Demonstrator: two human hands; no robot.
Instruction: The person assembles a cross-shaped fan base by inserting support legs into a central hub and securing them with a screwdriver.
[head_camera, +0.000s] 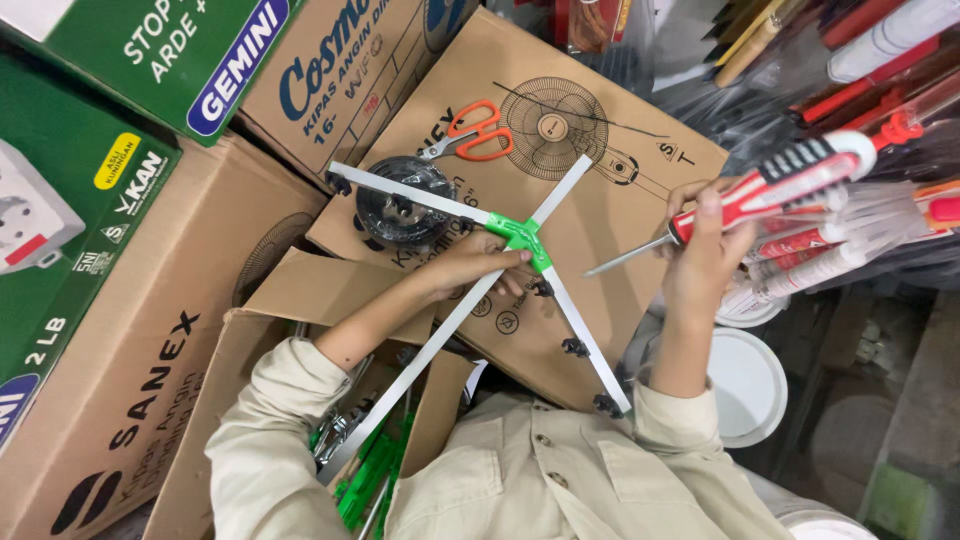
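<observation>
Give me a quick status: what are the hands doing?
Left hand grips green hub of white cross frame. Right hand holds red screwdriver, tip clear of frame. Orange scissors lie behind, untouched.

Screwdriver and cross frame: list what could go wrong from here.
1. The right hand holds the red screwdriver with its bare tip aimed toward the left hand; a slip could jab the fingers.
2. The white cross frame rests partly on a cardboard box, steadied only at its green hub; it may tip or twist.
3. The orange scissors lie loose nearby and could be knocked off.
</observation>
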